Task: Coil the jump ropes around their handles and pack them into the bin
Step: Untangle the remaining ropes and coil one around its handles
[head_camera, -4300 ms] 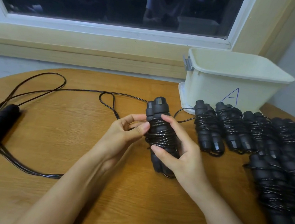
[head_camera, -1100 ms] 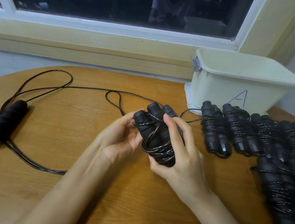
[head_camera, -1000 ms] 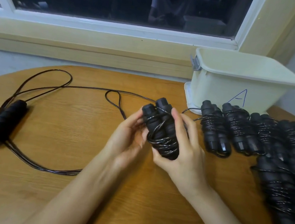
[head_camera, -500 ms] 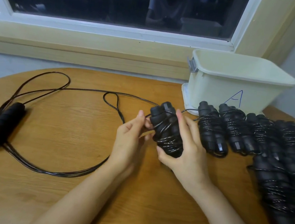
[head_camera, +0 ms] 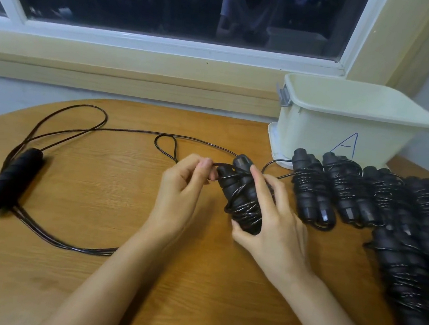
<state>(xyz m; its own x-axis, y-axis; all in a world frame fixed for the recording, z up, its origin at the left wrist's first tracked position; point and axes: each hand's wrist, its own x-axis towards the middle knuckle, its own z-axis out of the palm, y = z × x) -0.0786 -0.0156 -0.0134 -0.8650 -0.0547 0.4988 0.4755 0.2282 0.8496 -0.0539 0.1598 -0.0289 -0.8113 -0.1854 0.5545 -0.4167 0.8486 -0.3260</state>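
The right hand (head_camera: 273, 222) has its grip clamped round the half-wound jump rope (head_camera: 242, 192), held tilted just above the desk (head_camera: 95, 215) at centre. The left hand (head_camera: 180, 193) pinches the loose cord (head_camera: 218, 164) at the bundle's 10 o'clock.

The wraps look slack and crossed, not neat. If the pinch slips or the pull eases, I'd expect the turns to spring off the handles. The cord trailing toward 9 o'clock runs close to the uncoiled jump rope (head_camera: 8, 181), so a hard tug might snag it or drag it along. I can't tell which rope each strand belongs to. The finished bundles (head_camera: 311, 192) lie at 3 o'clock, just beside the hand, and a wide swing could knock them. The bin (head_camera: 346, 124) stands at 1 o'clock with no rope visible inside.

About four seconds ago the bundle stood upright with tighter turns. Half a second ago the left fingers lay straighter against it, and now they pinch.
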